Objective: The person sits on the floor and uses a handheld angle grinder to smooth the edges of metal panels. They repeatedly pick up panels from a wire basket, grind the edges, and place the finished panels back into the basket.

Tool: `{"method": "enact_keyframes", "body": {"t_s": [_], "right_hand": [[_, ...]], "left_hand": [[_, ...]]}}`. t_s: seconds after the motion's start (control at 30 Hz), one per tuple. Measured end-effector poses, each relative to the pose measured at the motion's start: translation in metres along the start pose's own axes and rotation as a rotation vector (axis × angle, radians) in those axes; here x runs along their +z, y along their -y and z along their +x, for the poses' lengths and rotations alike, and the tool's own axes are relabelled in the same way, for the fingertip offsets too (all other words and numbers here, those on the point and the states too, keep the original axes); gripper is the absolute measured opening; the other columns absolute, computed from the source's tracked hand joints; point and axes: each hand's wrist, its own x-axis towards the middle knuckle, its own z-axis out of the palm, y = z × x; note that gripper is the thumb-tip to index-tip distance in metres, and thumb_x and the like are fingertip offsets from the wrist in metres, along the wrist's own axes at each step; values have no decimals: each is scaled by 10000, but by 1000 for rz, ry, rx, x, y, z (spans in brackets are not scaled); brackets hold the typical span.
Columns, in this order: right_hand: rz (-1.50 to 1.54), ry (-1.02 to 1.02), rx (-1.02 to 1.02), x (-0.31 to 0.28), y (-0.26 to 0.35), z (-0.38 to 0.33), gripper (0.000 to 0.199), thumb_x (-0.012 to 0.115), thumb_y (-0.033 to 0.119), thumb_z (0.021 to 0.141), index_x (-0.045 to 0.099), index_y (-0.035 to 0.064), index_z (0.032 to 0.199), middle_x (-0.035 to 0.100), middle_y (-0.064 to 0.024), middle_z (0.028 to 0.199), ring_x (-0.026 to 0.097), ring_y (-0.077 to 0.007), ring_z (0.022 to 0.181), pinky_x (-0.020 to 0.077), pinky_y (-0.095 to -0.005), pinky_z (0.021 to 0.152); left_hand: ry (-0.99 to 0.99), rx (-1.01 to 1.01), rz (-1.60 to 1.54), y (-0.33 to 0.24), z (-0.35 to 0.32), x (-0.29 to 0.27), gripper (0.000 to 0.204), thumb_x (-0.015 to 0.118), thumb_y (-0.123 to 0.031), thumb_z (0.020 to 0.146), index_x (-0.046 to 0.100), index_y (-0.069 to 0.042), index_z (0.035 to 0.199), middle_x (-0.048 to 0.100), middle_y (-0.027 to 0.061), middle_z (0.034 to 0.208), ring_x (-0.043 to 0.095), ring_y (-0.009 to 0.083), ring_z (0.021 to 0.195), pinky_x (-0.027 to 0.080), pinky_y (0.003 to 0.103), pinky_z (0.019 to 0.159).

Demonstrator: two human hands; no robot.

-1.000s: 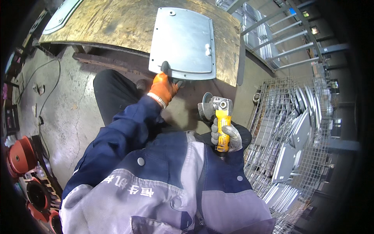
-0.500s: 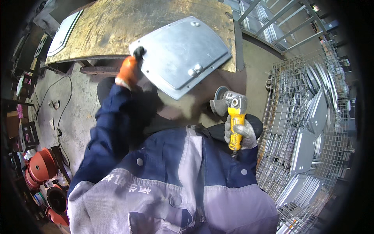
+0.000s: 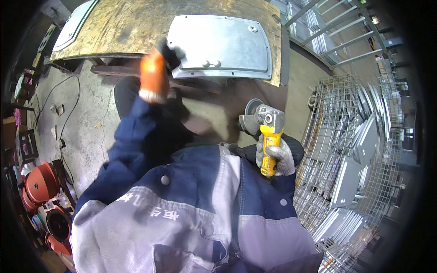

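A pale grey metal panel (image 3: 218,43) with rounded corners, small edge holes and two round knobs lies on the worn wooden table, its near long side along the table's front edge. My left hand (image 3: 157,75), in an orange glove with dark fingertips, is at the panel's near left corner. Motion smears its fingers, so whether they touch or grip the panel is unclear. My right hand (image 3: 278,157), in a grey-white glove, is wrapped round the yellow body of an angle grinder (image 3: 271,129). The grinder's disc and guard point away from me, off the table's front edge.
Another metal panel (image 3: 75,25) lies at the far left of the wooden table (image 3: 132,25). On the right, a wire mesh cage (image 3: 314,159) holds many stacked panels. A cable (image 3: 75,118) runs over the floor at left, near reddish round parts (image 3: 42,182).
The panel has turned clockwise and shifted farther onto the table, lining up with its front edge. My left hand moved with its corner. The grinder in my right hand shifted slightly left.
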Motion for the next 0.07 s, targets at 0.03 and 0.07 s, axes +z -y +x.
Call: {"method": "enact_keyframes", "body": {"t_s": [0.03,0.07], "right_hand": [[2,-5,-8,1,1,3,465,745,183,741,508,35,1113,603,-74,886,622,-174,688,562,-320,615],[-55,8,-25,1,3,8,475,744,214,754,508,33,1125,604,-72,886,621,-176,689,562,-323,614]], "left_hand": [[116,-3,-145,4,1,-6,668,606,-421,891,356,-64,1397,413,129,1369,427,187,1236,311,354,1062],[111,-8,-151,12,2,-13,668,606,-421,891,356,-64,1397,413,129,1369,427,187,1236,311,354,1062]]}}
